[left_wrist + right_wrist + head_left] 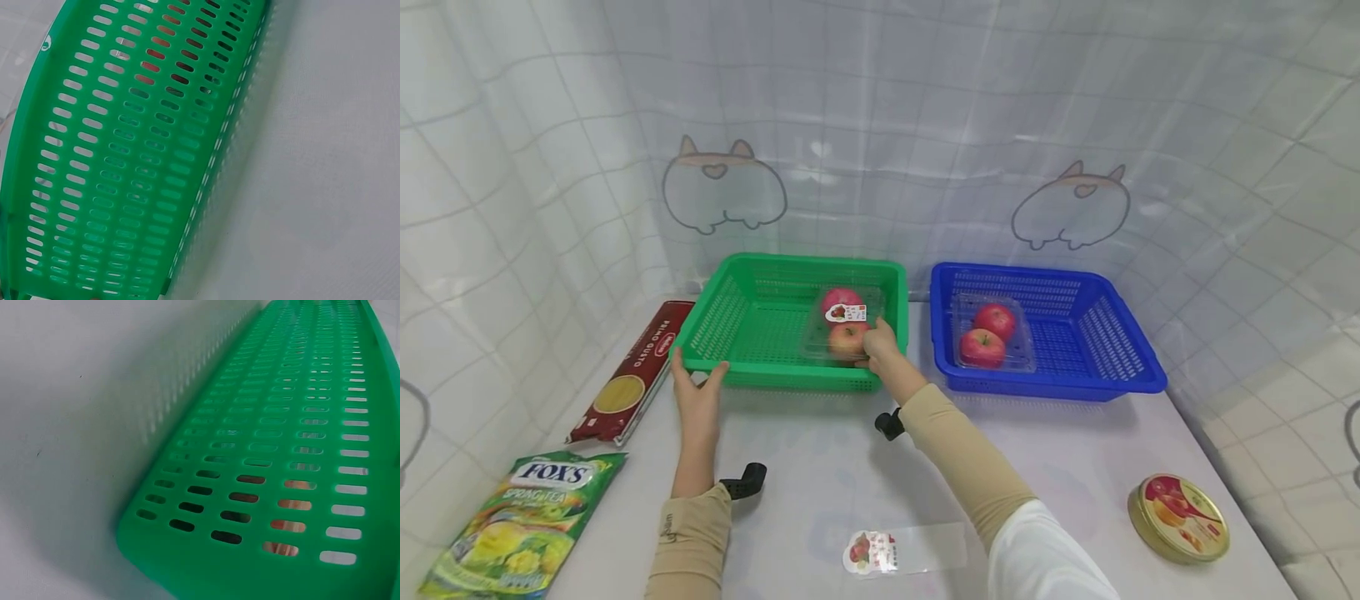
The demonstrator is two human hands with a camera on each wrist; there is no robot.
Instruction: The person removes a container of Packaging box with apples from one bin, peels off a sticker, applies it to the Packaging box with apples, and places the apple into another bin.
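A green basket point(775, 377) stands at the back, left of centre. My left hand point(695, 396) holds its front left corner, thumb and fingers spread at the rim. In the basket's right part lies a clear plastic box of apples point(847, 336) with a printed label. My right hand point(883, 354) reaches over the front rim and grips the box's front right corner; some of its fingertips are hidden. Both wrist views show the perforated wall of the green basket point(119, 156), with red and orange patches behind the slots; neither hand shows clearly there.
A blue basket point(1037, 385) with another apple box point(988, 340) stands at right. At left lie a dark red pasta packet point(636, 375) and a green FOX'S candy bag point(523, 525). A loose label strip point(906, 550) lies in front, and a round gold tin point(1178, 518) at right.
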